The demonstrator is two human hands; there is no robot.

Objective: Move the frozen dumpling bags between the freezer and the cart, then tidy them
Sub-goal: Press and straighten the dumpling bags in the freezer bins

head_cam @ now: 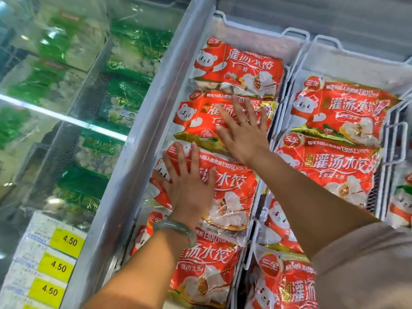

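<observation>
1. my left hand [189,188] lies flat, fingers straight and spread, palm pressing on a red dumpling bag [234,188]; it grips nothing. a green bangle [176,230] sits on that wrist.
2. my right hand [242,132] is just as flat and spread, resting on the next bag up the row [196,121], also holding nothing.
3. those two bags overlap in a shingled column with a far bag [240,63] and a near bag [209,264], all inside the freezer [138,152].
4. a second column of red bags [341,112] fills the bin to the right, past a white wire divider [289,52].
5. no cart is in view, so i judge this is the tidying step: patting the row flat.
6. the next move likely calls for sliding the bags square to each other with light, even pressure; the glossy plastic looks slippery.
</observation>
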